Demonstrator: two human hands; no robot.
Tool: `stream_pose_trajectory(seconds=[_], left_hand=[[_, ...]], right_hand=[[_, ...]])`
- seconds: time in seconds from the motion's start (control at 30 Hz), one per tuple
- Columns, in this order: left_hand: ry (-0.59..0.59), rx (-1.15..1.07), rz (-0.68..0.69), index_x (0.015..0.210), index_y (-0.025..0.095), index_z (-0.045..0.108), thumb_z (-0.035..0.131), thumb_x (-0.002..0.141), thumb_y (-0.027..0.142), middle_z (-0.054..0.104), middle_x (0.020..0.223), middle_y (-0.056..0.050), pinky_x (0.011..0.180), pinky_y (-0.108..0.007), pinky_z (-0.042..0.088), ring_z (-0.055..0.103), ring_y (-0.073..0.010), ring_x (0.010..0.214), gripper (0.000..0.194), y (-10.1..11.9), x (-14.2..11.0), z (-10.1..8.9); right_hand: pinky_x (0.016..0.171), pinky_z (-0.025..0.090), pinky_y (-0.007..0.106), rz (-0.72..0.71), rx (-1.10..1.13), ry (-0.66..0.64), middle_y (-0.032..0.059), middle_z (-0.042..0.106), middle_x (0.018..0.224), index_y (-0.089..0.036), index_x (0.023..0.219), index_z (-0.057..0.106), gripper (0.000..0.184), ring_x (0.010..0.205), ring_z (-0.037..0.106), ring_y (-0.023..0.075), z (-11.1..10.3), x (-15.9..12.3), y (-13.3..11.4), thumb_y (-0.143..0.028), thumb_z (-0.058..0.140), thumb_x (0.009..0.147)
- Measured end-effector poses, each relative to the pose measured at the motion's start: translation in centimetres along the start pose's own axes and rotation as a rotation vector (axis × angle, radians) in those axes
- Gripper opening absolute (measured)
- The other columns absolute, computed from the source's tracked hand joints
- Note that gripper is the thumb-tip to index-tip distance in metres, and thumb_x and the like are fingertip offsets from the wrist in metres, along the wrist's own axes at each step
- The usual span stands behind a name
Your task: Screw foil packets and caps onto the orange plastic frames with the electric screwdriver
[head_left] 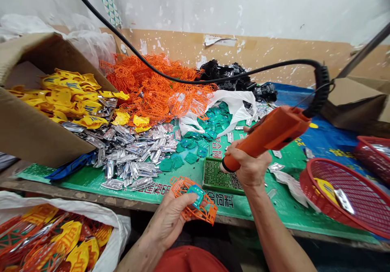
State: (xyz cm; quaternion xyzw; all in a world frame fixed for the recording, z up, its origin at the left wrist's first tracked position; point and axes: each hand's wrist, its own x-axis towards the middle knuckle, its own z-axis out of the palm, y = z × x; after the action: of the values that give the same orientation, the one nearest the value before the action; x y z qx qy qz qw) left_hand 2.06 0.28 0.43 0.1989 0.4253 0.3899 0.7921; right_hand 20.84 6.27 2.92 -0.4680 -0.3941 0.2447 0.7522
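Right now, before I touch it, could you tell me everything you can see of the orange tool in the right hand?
The orange corded tool has a thick, smooth body that looks like plastic, narrowing to a short nose with a pale tip. It slants down to the left, with the nose lowest, near a green tray; contact cannot be told. The right hand wraps around its front part. At the rear, a black coiled strain relief curves up into a black cable that runs off to the left.
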Motion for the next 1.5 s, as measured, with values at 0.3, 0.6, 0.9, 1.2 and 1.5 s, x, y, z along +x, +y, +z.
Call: stream_pose_trajectory(seconds=[0.3,0.6,0.9,1.2,1.5], left_hand=[[0.021,-0.063,0.030,0.100,0.017,0.059,0.081,0.061,0.019,0.073,0.084,-0.003,0.070,-0.038,0.058,0.071,-0.0224,0.074,0.045,0.1,0.0,0.4],[0.051,-0.093,0.042,0.096,0.019,0.060,0.078,0.061,0.015,0.072,0.080,0.000,0.066,-0.036,0.058,0.069,-0.0186,0.067,0.039,0.1,0.1,0.6],[-0.012,-0.068,0.048,0.092,0.018,0.061,0.075,0.066,0.016,0.071,0.082,-0.002,0.071,-0.039,0.057,0.070,-0.0217,0.074,0.030,-0.2,0.1,-0.1],[-0.023,-0.069,0.056,0.096,0.018,0.060,0.071,0.069,0.015,0.071,0.083,-0.003,0.072,-0.040,0.057,0.069,-0.0216,0.075,0.029,-0.3,-0.2,0.1],[-0.014,-0.080,0.080,0.094,0.017,0.061,0.073,0.066,0.015,0.072,0.081,-0.003,0.071,-0.037,0.057,0.069,-0.0205,0.073,0.031,-0.3,0.0,0.3]], right_hand=[[0.055,0.048,0.031,-0.008,0.006,-0.006,-0.0024,0.062,0.058,-0.015,0.060,0.064,0.012,0.049,0.055,0.0126,0.2,0.1,-0.1,-0.018,0.076,0.059],[0.052,0.048,0.031,0.083,0.279,-0.118,-0.0020,0.058,0.058,-0.017,0.065,0.062,0.011,0.050,0.056,0.0140,1.0,-0.9,-6.2,-0.016,0.071,0.060],[0.058,0.049,0.033,0.117,0.369,-0.206,-0.0047,0.058,0.063,-0.025,0.101,0.061,0.037,0.055,0.055,0.0140,2.1,-3.3,-7.1,-0.014,0.067,0.065],[0.058,0.048,0.032,0.160,0.397,-0.225,-0.0037,0.057,0.063,-0.024,0.104,0.062,0.040,0.056,0.055,0.0137,2.2,-3.8,-6.8,-0.014,0.065,0.065],[0.057,0.049,0.032,0.160,0.374,-0.238,-0.0042,0.057,0.063,-0.025,0.107,0.061,0.043,0.056,0.055,0.0137,1.9,-4.0,-6.5,-0.014,0.065,0.066]])
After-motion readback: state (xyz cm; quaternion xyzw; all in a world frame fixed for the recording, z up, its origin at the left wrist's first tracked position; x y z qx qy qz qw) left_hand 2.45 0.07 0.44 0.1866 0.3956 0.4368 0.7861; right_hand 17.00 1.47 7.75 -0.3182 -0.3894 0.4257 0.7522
